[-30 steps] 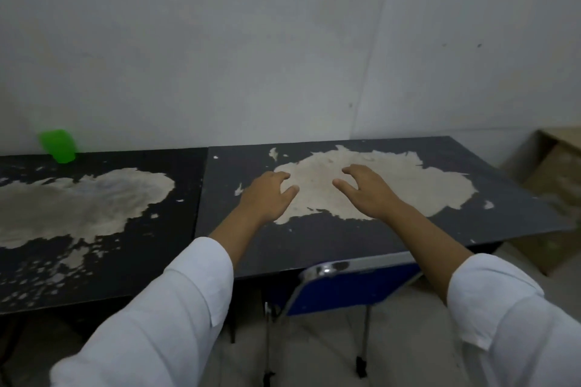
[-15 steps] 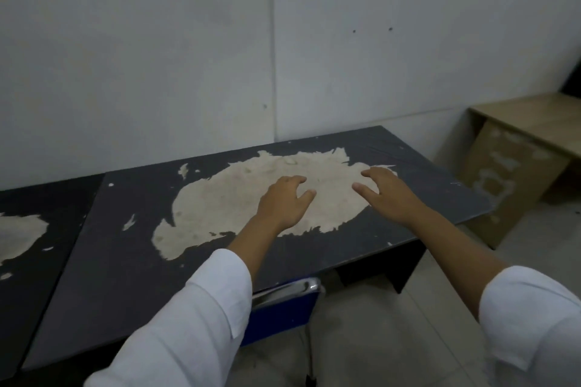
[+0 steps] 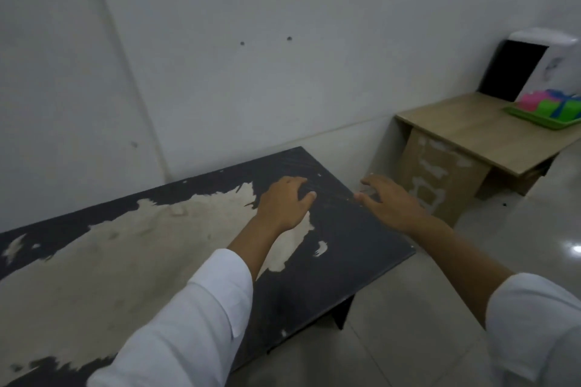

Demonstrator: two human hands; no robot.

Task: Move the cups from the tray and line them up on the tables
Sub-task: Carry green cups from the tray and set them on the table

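A green tray [image 3: 534, 119] sits on a low wooden desk [image 3: 471, 132] at the far right, holding several cups in pink [image 3: 529, 100], green [image 3: 548, 106] and blue. My left hand [image 3: 284, 203] hovers open over the right end of the dark table [image 3: 345, 248] with its worn pale patch. My right hand [image 3: 390, 201] is open too, held past that table's right edge, above the floor. Both hands hold nothing. The tray is well to the right of both hands.
A white wall runs behind the dark table. A white and black appliance [image 3: 531, 66] stands behind the tray on the wooden desk. A gap of tiled floor [image 3: 440, 308] separates the dark table from the desk.
The view has swung to the right: the left table and its green cup have left the frame, and the wooden desk with the tray of cups has come in. Both hands stayed open.
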